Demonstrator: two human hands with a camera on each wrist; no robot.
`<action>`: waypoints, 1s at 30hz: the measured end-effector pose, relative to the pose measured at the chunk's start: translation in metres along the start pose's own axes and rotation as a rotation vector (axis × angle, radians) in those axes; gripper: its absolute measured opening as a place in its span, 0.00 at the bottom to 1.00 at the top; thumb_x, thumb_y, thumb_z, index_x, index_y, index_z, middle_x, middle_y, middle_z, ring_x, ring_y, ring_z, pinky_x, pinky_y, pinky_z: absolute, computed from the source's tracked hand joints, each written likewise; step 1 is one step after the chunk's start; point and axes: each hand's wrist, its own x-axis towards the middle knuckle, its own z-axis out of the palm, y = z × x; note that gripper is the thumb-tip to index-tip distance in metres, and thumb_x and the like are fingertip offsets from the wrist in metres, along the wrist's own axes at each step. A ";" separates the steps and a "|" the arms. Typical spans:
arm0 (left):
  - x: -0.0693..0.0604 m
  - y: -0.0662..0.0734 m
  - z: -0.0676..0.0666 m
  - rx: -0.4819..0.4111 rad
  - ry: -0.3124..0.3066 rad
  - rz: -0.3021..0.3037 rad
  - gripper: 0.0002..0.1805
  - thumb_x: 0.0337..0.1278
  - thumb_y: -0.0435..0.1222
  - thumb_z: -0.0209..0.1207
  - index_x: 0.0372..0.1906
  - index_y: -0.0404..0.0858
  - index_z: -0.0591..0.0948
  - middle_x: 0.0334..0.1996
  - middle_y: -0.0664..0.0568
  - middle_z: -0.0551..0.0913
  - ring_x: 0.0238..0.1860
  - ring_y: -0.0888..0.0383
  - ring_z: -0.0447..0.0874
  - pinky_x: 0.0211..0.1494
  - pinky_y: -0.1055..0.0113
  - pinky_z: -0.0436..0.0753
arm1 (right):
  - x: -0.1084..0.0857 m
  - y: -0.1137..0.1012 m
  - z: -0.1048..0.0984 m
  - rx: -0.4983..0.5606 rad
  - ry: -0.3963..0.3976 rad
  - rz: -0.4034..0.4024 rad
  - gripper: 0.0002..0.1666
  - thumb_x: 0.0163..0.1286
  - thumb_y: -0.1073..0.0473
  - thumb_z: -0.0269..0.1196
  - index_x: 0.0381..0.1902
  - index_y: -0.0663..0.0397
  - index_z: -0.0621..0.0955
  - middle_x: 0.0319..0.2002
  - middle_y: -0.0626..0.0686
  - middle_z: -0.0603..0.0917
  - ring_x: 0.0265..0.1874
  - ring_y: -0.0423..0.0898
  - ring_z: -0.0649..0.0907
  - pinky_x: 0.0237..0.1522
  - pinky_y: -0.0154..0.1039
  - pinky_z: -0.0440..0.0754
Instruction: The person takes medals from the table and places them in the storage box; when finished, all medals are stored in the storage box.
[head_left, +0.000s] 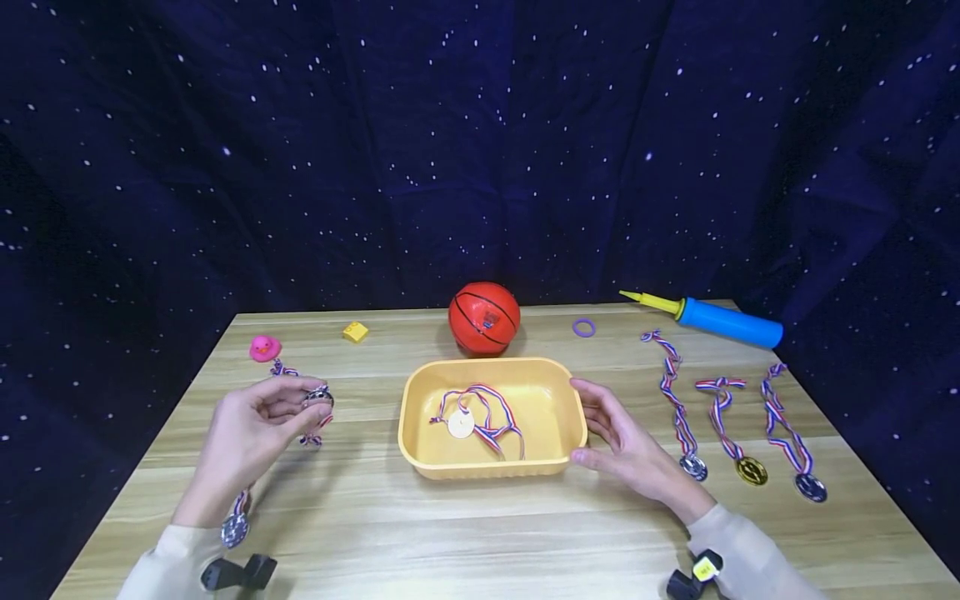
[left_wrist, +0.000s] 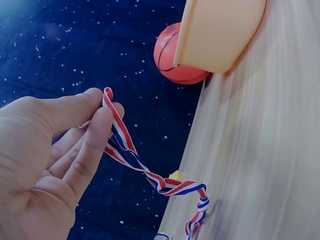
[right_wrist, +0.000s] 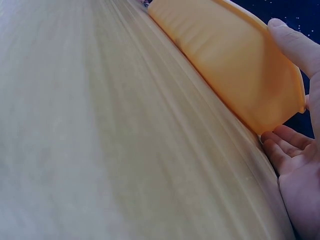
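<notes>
My left hand (head_left: 258, 417) pinches a silver medal (head_left: 319, 395) between thumb and fingertips, raised above the table on the left. Its red, white and blue ribbon (left_wrist: 122, 130) hangs down from the fingers in the left wrist view. A yellow plastic basin (head_left: 420, 468) stands in the middle, with a medal (head_left: 461, 423) and its striped ribbon lying inside. Against the basin's right end rests my right hand (head_left: 626, 442), thumb at the near corner and fingers along the side. In the right wrist view its fingers touch the basin wall (right_wrist: 240, 75) loosely, low down.
Behind the basin sits a red toy basketball (head_left: 484, 318). A pink duck (head_left: 265, 348) and a yellow block (head_left: 356, 332) lie back left; another silver medal (head_left: 235, 529) is front left. To the right are a purple ring (head_left: 583, 327), a blue pump (head_left: 731, 322) and three ribboned medals (head_left: 751, 471).
</notes>
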 end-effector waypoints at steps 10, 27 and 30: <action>0.017 0.015 0.003 -0.057 0.013 0.016 0.19 0.68 0.33 0.77 0.61 0.36 0.91 0.45 0.42 0.95 0.40 0.68 0.95 0.45 0.73 0.92 | 0.000 -0.001 0.000 0.006 -0.002 0.003 0.55 0.73 0.69 0.74 0.89 0.49 0.59 0.79 0.64 0.71 0.78 0.65 0.73 0.79 0.30 0.72; 0.059 0.049 0.015 -0.193 0.059 0.072 0.17 0.68 0.30 0.76 0.60 0.33 0.91 0.47 0.42 0.95 0.42 0.65 0.96 0.49 0.70 0.92 | 0.000 0.001 0.000 -0.005 -0.009 -0.011 0.54 0.73 0.69 0.73 0.89 0.49 0.59 0.79 0.65 0.71 0.77 0.64 0.74 0.79 0.31 0.72; 0.067 0.057 0.015 -0.201 0.078 0.106 0.17 0.68 0.29 0.76 0.59 0.33 0.91 0.46 0.43 0.96 0.43 0.66 0.96 0.50 0.70 0.92 | 0.000 0.000 0.000 -0.004 -0.004 -0.003 0.55 0.73 0.69 0.73 0.89 0.48 0.59 0.79 0.64 0.71 0.77 0.64 0.74 0.79 0.31 0.72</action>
